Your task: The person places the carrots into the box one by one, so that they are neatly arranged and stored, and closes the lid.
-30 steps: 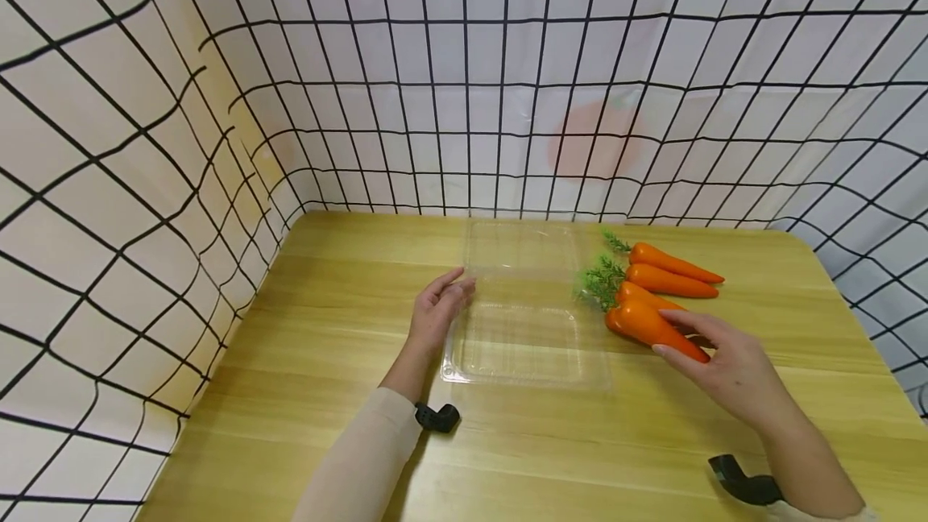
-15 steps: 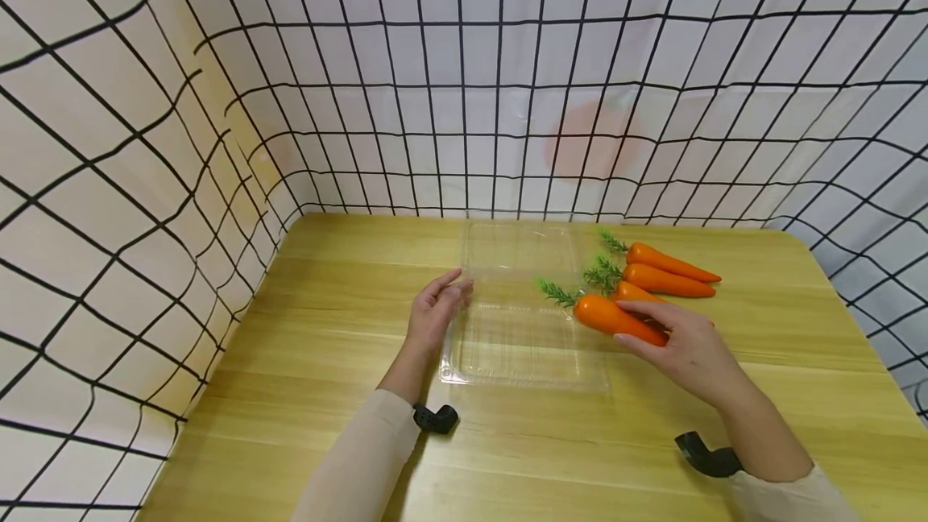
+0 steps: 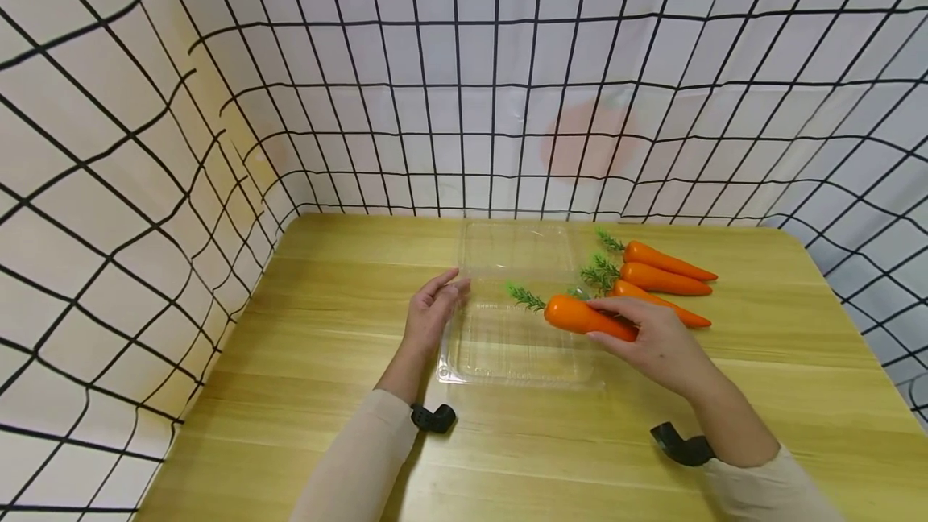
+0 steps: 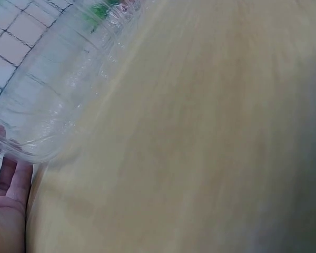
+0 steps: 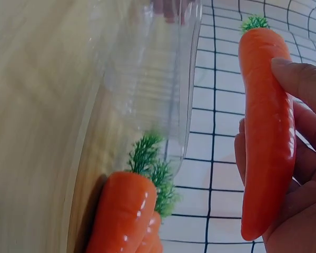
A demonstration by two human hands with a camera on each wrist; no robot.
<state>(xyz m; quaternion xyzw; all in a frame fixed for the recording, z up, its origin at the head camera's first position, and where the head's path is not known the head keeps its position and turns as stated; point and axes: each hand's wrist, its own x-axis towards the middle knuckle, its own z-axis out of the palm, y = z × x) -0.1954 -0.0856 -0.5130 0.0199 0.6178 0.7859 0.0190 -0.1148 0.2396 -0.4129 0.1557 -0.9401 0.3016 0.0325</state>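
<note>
In the head view my right hand (image 3: 656,345) grips an orange toy carrot (image 3: 573,314) between thumb and fingers, its green top pointing left over the right part of a clear plastic clamshell box (image 3: 445,365). The right wrist view shows the thumb laid on the held carrot (image 5: 268,132), the other fingers behind it. My left hand (image 3: 431,312) rests at the left side of the box, near its hinge. In the left wrist view the left fingers (image 4: 21,182) touch the box's rim, fairly straight, one fingertip seen through the plastic.
Three more toy carrots (image 3: 667,279) lie side by side right of the box, green tops toward it. The box's raised or laid-back lid (image 3: 518,244) extends toward the back. Black wire grid (image 3: 474,111) walls border the wooden table (image 3: 326,329) at the back and sides.
My right hand has lifted the carrot off the group and carried it left to the box, uncovering the carrot behind it. My left hand has stayed at the box's side.
</note>
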